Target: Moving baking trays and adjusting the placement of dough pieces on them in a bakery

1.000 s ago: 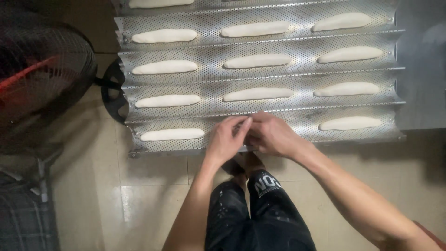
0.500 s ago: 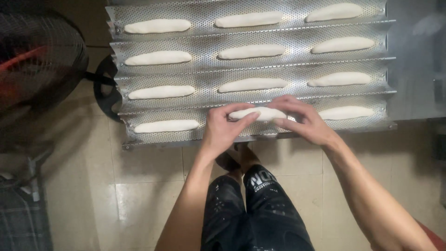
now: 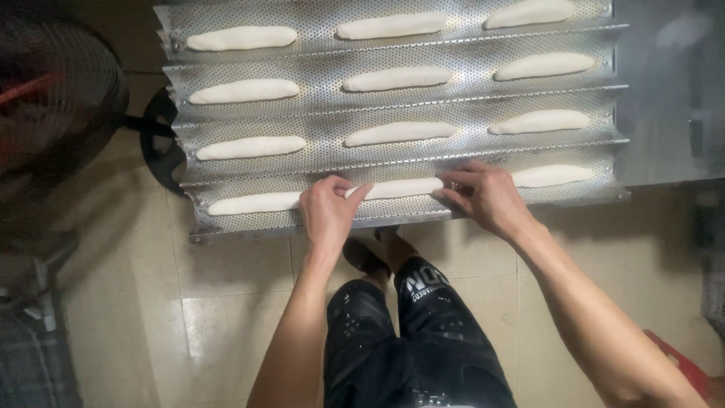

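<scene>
Here I see both hands on the front channel of a perforated metal tray (image 3: 468,102), on one long piece of dough (image 3: 396,188). My left hand (image 3: 326,210) covers the dough's left end, fingers laid flat over it, not closed. My right hand (image 3: 487,198) touches the right end with spread fingertips, the grip loose there too. The dough lies lengthwise in the nearest channel, between a left dough piece (image 3: 253,203) and a right dough piece (image 3: 553,175) in the same row. Three more rows behind hold three pieces each, well apart. A dark fan (image 3: 53,98) stands to the left, beside the tray's edge. My legs in dark trousers (image 3: 408,332) stand on the tiled floor (image 3: 151,302) below.
</scene>
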